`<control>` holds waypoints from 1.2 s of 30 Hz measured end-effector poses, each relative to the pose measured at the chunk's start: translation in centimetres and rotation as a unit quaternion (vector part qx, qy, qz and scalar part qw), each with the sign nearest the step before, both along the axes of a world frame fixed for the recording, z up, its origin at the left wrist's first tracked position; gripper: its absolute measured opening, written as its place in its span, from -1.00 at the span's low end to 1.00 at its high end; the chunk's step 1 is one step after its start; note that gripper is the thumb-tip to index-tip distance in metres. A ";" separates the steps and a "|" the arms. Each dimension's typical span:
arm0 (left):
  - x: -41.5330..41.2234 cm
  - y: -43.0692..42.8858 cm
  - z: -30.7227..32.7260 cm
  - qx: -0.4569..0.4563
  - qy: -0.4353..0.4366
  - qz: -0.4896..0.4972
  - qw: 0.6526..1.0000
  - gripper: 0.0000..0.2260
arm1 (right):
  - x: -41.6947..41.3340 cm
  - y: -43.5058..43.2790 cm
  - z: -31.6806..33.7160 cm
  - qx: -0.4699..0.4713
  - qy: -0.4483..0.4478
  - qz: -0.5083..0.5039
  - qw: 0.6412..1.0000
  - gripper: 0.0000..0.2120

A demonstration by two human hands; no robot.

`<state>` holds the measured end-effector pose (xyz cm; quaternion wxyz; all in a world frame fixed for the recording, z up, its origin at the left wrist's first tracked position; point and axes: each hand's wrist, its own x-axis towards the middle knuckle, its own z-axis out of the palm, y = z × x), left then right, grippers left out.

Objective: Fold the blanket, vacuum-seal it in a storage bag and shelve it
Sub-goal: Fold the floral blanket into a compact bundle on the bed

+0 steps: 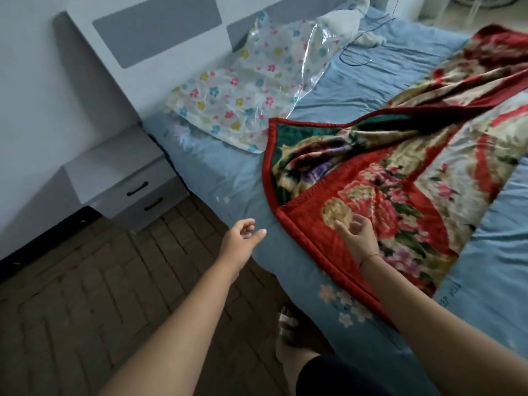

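Loosely curled, holding nothing: left hand [243, 238] over bed [228, 178] edge, right hand [357, 235] over blanket [385, 172] corner. Bag [243, 90] lies beside blanket.

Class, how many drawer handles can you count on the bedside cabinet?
2. Both on the front of the bedside cabinet: the upper handle and, just below to its right, the lower handle. None looks hidden.

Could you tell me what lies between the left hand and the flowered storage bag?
Only bare blue bed sheet lies between the left hand and the storage bag, as the head view shows; the blanket sits to the right.
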<state>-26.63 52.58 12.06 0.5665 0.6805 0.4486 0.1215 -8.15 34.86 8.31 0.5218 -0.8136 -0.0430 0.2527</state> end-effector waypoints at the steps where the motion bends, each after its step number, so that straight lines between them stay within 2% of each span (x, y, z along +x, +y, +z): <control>1: 1.1 1.8 -0.4 -0.003 0.001 -0.008 1.000 -0.65 | 0.9 1.8 -0.4 0.003 0.007 -0.007 1.000 -0.38; 10: 11.1 16.4 -3.7 -0.019 0.052 -0.063 0.996 -0.66 | 6.4 13.1 -2.0 -0.010 0.038 -0.075 0.996 -0.33; 15: 18.7 23.0 -6.6 -0.025 0.069 -0.089 0.993 -0.60 | 9.7 17.0 -4.1 -0.014 0.045 -0.133 0.990 -0.34; 21: 27.4 29.6 -10.0 -0.089 0.083 -0.114 0.986 -0.59 | 12.0 21.5 -5.9 -0.025 0.058 -0.222 0.973 -0.35; 27: 34.0 34.7 -14.9 -0.102 0.131 -0.143 0.976 -0.51 | 13.9 26.0 -7.6 -0.017 0.070 -0.281 0.957 -0.39; 33: 38.6 36.9 -19.8 -0.157 0.156 -0.132 0.966 -0.39 | 14.6 26.6 -8.8 -0.003 0.055 -0.340 0.939 -0.39; 36: 40.4 37.4 -22.1 -0.203 0.146 -0.111 0.962 -0.49 | 14.4 26.2 -9.5 0.004 0.056 -0.359 0.932 -0.37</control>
